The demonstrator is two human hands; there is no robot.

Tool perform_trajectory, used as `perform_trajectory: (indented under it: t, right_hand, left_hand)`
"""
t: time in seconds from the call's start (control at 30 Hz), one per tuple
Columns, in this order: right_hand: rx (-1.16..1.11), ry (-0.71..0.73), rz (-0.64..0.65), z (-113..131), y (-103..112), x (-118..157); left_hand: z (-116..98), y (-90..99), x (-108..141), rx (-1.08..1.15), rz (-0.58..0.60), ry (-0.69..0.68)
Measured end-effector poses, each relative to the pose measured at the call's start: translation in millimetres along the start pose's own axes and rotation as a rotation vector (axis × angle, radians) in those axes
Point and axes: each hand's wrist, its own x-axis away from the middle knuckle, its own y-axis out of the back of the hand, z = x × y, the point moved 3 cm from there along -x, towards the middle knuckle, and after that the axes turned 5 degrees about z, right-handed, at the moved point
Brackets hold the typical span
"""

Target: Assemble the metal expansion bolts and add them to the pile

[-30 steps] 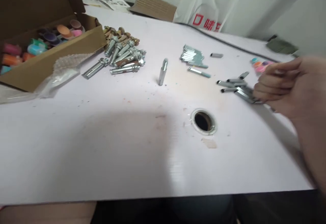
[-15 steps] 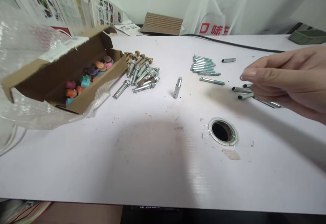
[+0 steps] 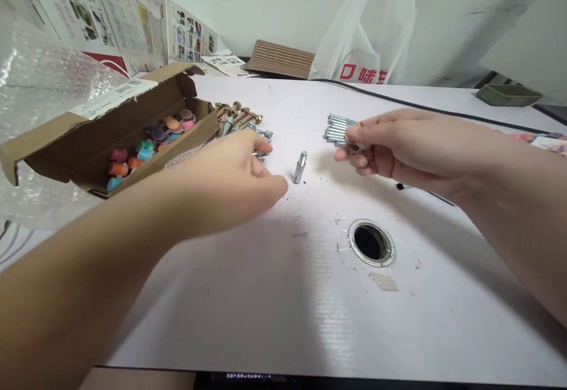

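Note:
My left hand [image 3: 234,183] is over the left-centre of the table, thumb and fingers apart with nothing between them. Just right of its thumb a silver metal anchor sleeve [image 3: 300,168] stands upright, apart from the hand. My right hand [image 3: 390,148] is pinched closed; a small metal bit shows at the fingertips, too hidden to name. Behind those fingertips lies a row of silver threaded bolts [image 3: 337,127]. Under the right hand the end of a loose metal tube [image 3: 401,187] peeks out. My left hand partly covers a pile of assembled expansion bolts [image 3: 239,117].
At left an open cardboard box [image 3: 48,156] holds small colourful capped pots, with bubble wrap [image 3: 39,94] around it. A round metal-rimmed hole [image 3: 390,248] pierces the table. A black cable [image 3: 425,106], a white plastic bag [image 3: 358,53] and a green tray [image 3: 509,96] are at the back.
My left hand has come into view from the lower left, near the upright sleeve. My right hand has moved left from the loose tubes to beside the bolt row, still pinched. The view has shifted slightly.

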Motion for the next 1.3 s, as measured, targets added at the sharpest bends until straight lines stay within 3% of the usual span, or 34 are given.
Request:
perform_trajectory:
  t: [0.1, 0.2, 0.27, 0.37, 0.57, 0.83, 1.07, 1.3]
  right_hand:
    - [-0.010, 0.082, 0.055, 12.3, -9.8, -16.3]
    - [-0.052, 0.135, 0.109, 14.0, -21.8, -24.3]
    - [-0.090, 0.183, 0.151, 13.4, -28.9, -23.9]
    - [-0.129, 0.236, 0.240, 14.0, -36.9, -19.0]
    - [0.030, 0.301, 0.467, 15.6, -43.4, -12.9]
    - [0.267, 0.404, 0.401, 18.8, -47.6, -7.4]
    - [0.129, 0.441, 0.437, 1.3, -46.9, -17.6]
    - [-0.036, 0.463, 0.320, -11.4, -49.5, -16.3]
  left_hand:
    - [-12.4, -8.0, -26.6, -0.013, 0.158, 0.100]
    - [-18.8, -24.2, -38.6, 0.137, 0.244, 0.012]
    - [-17.6, -35.7, -39.7, 0.185, 0.242, -0.087]
    - [-12.2, -46.4, -39.4, 0.151, 0.146, -0.182]
    - [-10.0, -50.2, -43.4, 0.142, 0.121, -0.162]
    - [-12.0, -49.5, -45.8, 0.073, 0.087, -0.230]
    - [-10.2, -51.0, -46.2, 0.089, 0.087, -0.267]
    - [-10.2, -50.7, -46.2, 0.134, 0.089, -0.264]
